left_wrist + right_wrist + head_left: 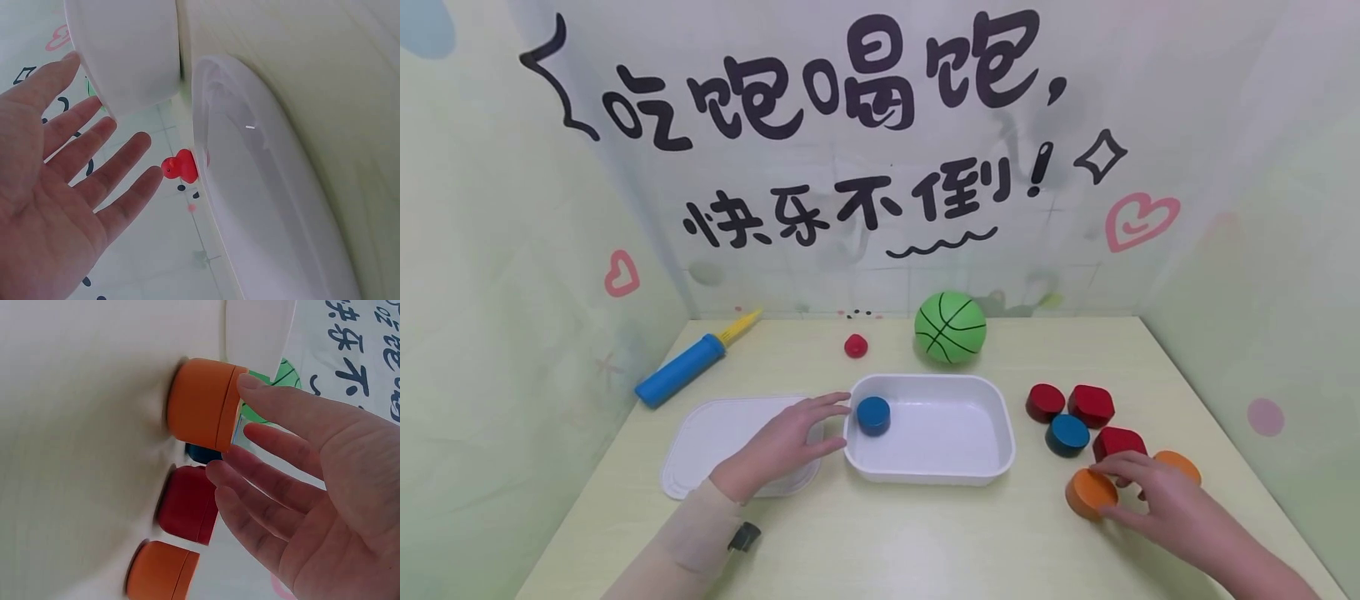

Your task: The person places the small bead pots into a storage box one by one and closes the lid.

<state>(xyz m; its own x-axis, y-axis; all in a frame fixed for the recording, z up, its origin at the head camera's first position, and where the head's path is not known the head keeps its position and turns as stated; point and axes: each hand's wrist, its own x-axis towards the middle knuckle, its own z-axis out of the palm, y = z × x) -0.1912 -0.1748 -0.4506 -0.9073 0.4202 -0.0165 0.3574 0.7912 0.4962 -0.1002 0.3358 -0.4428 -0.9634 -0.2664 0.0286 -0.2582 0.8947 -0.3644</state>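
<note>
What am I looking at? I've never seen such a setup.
No machine: just a person's bare hands. The wide picture comes from a head camera, the close ones from wrist cameras. On the table: a white tray holding a blue block, a white lid, a ball, a pump, a red duck, three red blocks, another blue block and an orange block. The left hand, beside the tray, holds nothing. The right hand curves around another orange block; whether it grips is unclear.

High head view, forward and down; wrist views close, sideways; orange block (1086, 493) in head and right.
</note>
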